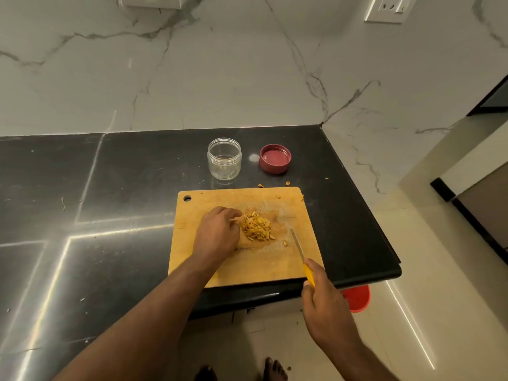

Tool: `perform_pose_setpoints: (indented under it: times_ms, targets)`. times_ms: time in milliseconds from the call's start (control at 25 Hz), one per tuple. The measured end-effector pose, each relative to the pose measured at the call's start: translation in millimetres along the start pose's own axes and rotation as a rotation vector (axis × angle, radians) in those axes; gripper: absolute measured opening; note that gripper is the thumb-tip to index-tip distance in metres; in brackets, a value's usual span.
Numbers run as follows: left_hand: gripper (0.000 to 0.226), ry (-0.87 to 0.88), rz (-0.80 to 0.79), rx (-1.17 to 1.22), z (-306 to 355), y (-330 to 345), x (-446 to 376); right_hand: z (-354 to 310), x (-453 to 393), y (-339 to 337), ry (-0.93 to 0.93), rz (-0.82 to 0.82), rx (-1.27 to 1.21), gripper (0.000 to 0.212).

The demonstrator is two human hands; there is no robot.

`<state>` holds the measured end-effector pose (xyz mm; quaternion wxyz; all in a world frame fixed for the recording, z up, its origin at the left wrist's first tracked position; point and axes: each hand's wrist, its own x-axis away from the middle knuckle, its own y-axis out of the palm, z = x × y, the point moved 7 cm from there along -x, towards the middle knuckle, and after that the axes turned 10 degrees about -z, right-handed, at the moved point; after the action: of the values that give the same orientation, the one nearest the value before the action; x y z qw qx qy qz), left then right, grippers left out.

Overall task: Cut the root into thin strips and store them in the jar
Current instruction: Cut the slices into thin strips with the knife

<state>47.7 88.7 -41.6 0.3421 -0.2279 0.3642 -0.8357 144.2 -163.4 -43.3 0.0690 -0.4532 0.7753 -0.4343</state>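
Yellow-brown strips of cut root lie heaped in the middle of the rectangular wooden cutting board on the black stone counter. The left hand rests beside the heap, fingers curled against its edge — whether it pinches any strips I cannot tell. The right hand grips a yellow-handled knife, blade lying on the board. Behind the board stand an empty clear jar and its upturned red lid — apart.
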Motion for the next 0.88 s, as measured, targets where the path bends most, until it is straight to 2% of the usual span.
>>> perform_pose_setpoints:
  times_ms: [240, 400, 560, 760, 880]
  targets:
    - [0.039, 0.052, -0.073, -0.126, 6.7, 6.5, -9.5, -22.7, 12.8, 36.2, 0.0, -0.037, -0.048, 0.05]
    - [0.04, 0.068, -0.082, -0.093, 4.6, 7.6, -10.6, -13.4, -2.2, 20.3, 0.021, 0.06, -0.091, 0.049]
    - [0.039, 0.077, -0.072, -0.038, 4.7, 6.0, -13.8, -11.3, -32.0, -9.0, -0.013, 0.055, 0.061, 0.049]
    - [0.036, 0.016, -0.017, 0.047, 6.6, 2.5, -14.6, -14.5, -83.7, -29.8, -0.178, 0.1, 0.516, 0.047]
    - [0.037, -0.034, -0.013, 0.087, 3.3, 0.7, -12.3, -8.6, -109.8, -35.1, -0.22, 0.073, 0.626, 0.047]
